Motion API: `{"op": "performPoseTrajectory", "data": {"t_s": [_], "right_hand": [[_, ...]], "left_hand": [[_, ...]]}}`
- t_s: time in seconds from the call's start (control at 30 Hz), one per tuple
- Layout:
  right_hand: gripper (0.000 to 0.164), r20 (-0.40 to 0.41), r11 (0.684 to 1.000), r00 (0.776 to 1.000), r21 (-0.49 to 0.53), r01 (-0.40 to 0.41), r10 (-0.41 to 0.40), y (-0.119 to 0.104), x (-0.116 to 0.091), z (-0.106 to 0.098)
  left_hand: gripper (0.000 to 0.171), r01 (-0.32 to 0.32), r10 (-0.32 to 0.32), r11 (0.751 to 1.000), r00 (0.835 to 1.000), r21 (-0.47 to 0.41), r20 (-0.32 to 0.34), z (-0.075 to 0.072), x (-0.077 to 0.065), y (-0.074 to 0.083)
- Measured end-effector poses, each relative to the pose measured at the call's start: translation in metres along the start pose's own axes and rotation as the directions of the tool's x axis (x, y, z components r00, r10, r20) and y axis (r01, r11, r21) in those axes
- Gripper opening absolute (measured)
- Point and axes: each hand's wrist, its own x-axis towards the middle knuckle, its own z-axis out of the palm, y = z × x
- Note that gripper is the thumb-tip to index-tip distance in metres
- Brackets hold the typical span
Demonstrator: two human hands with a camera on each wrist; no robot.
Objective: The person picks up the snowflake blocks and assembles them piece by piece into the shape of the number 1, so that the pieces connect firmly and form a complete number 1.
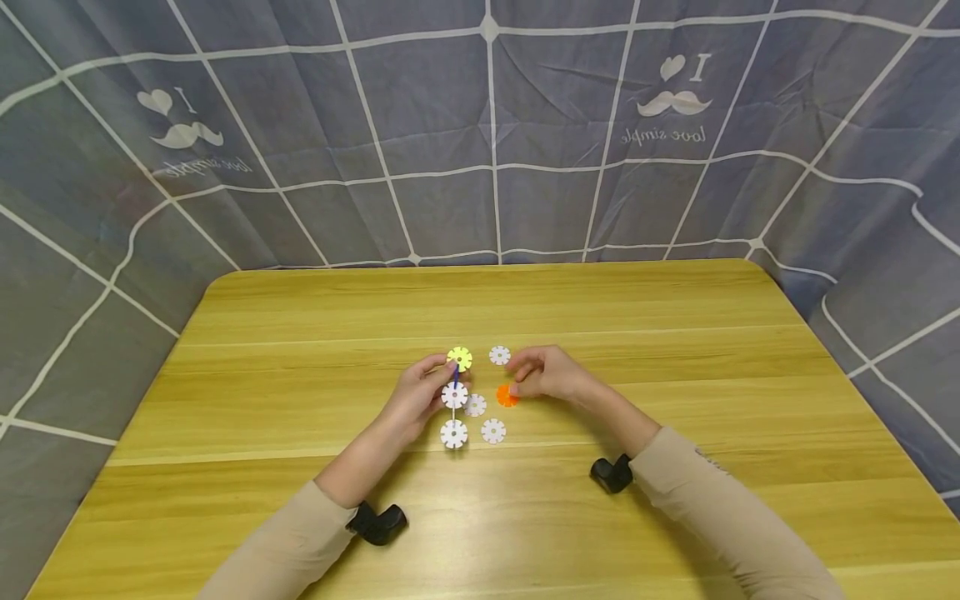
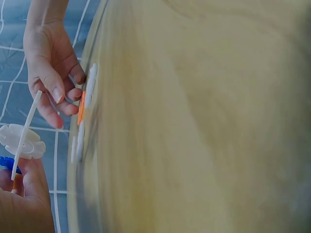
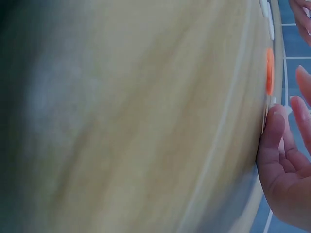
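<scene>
My left hand (image 1: 412, 400) grips a chain of notched plastic snowflake discs. A yellow disc (image 1: 461, 355) tops the chain. Below it come a blue disc seen edge-on, a white disc (image 1: 453, 398), a white one edge-on, and a last white disc (image 1: 453, 435). In the left wrist view, the blue disc (image 2: 8, 163) sits by the left fingertips. Over at the orange disc (image 1: 506, 396), my right hand (image 1: 553, 374) has loosely bent fingers, with its thumb right at the disc's edge. The orange disc lies on the table among the loose white ones.
Loose white discs lie around the orange one: one behind (image 1: 499, 355), one beside the chain (image 1: 477, 407), one in front (image 1: 492, 431). They rest on a wood-grain table (image 1: 645, 308). A grey checked curtain (image 1: 435, 100) surrounds its back and sides. Black devices (image 1: 378, 525) sit at both wrists.
</scene>
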Motion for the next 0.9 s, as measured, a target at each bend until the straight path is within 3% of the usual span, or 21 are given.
{"op": "performPoseTrajectory", "data": {"t_s": [0.23, 0.53, 0.73, 0.9], "right_hand": [[0.038, -0.001, 0.984, 0.999, -0.174, 0.032, -0.033, -0.003, 0.0, 0.006], [0.031, 0.024, 0.914, 0.998, -0.402, 0.064, -0.059, -0.007, 0.0, 0.013], [0.028, 0.022, 0.889, 0.998, -0.455, 0.056, -0.052, -0.009, 0.001, 0.014], [0.029, 0.017, 0.893, 0.999, -0.448, 0.044, -0.04, -0.009, 0.001, 0.014]], "left_hand": [[0.02, 0.001, -0.001, 1.0, 1.0, 0.005, -0.001, -0.003, -0.001, 0.0], [0.017, 0.007, -0.007, 1.0, 1.0, 0.007, -0.022, -0.005, -0.002, 0.002], [0.016, 0.006, -0.005, 1.0, 1.0, 0.019, -0.021, -0.007, -0.003, 0.003], [0.015, 0.006, -0.005, 1.0, 1.0, 0.019, -0.021, -0.007, -0.002, 0.004]]}}
